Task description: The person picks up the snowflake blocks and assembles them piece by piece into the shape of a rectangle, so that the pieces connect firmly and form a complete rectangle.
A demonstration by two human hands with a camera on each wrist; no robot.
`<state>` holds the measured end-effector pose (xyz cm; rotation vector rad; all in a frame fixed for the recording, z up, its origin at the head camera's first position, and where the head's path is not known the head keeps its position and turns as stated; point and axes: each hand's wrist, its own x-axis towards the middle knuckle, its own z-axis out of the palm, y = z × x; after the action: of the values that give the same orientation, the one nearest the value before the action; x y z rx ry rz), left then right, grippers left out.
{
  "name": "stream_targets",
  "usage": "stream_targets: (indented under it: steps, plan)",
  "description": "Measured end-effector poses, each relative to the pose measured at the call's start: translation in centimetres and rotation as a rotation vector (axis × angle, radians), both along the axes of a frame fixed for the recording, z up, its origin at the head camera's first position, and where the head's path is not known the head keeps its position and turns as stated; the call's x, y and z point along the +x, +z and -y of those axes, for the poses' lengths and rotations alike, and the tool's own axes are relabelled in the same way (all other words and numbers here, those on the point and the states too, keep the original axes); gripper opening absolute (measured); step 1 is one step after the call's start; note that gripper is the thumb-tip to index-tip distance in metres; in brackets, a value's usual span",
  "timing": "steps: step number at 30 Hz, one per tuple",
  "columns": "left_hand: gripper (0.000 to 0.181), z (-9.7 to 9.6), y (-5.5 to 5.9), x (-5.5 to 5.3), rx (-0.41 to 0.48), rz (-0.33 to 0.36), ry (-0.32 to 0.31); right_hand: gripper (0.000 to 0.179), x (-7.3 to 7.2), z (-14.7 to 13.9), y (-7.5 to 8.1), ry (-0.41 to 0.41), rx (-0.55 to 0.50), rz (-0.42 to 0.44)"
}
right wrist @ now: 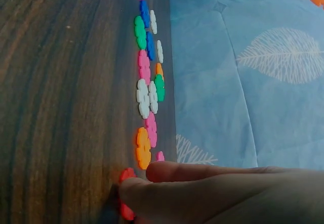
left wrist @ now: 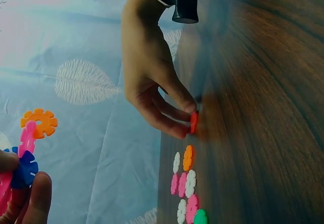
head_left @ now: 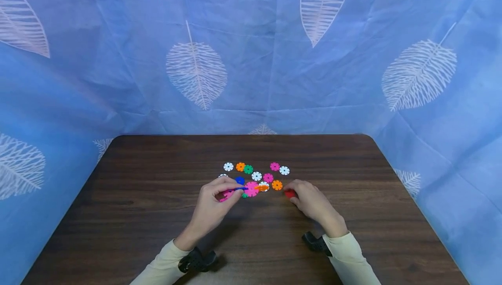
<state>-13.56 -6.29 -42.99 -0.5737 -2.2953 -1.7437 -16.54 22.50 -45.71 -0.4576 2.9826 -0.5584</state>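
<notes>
My left hand [head_left: 215, 200] pinches a blue slotted flower disc [left wrist: 25, 171] between thumb and fingers, above the table. Joined to it are a pink disc [left wrist: 28, 139] and, at the far end, an orange disc [left wrist: 39, 123]; another pink disc [left wrist: 4, 191] shows beside the thumb. On the other side, my right hand [head_left: 315, 204] reaches down to the tabletop and grips a red disc [right wrist: 127, 211] by its edge with thumb and fingertips. That red disc lies close over the wood, at the right end of the loose discs.
Loose flower discs lie flat on the brown wooden table [head_left: 333, 158]: an orange one [head_left: 277, 185], a white one [head_left: 284, 170], a green one [head_left: 248, 169] and several more. A blue leaf-patterned cloth [head_left: 251, 67] hangs behind the table. Each wrist wears a black camera mount.
</notes>
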Motion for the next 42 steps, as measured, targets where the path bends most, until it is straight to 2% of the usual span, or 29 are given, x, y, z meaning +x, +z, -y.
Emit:
stream_targets:
  steps: [12,15,18,22,27,34,38,42]
  plan:
    - [0.011,0.1,0.4,0.1,0.023,-0.013,-0.015,0.025,0.2,0.1,0.2,-0.002,-0.013,0.042]
    - [0.012,0.0,0.5,0.2,0.012,-0.002,-0.013,0.021,0.2,0.2,0.6,-0.003,-0.027,0.076]
    - [0.012,0.1,0.4,0.2,0.009,0.007,-0.009,0.018,0.2,0.2,1.1,0.016,-0.043,0.075]
    - [0.012,0.2,0.4,0.2,0.013,0.01,-0.007,0.021,0.4,0.2,2.3,0.025,-0.132,0.037]
    - [0.011,0.2,0.5,0.1,0.011,-0.001,-0.013,0.028,1.0,0.1,4.1,-0.029,-0.323,0.003]
    - [0.01,0.3,0.5,-0.1,0.022,0.012,-0.019,0.027,1.7,0.7,5.6,-0.09,-0.581,0.051]
    - [0.009,0.3,0.5,-0.2,0.023,0.017,-0.015,0.023,2.1,1.3,6.0,-0.039,-0.7,0.107]
    - [0.008,0.3,0.4,-0.1,0.019,0.02,-0.01,0.026,2.4,2.0,6.1,0.033,-0.71,0.173]
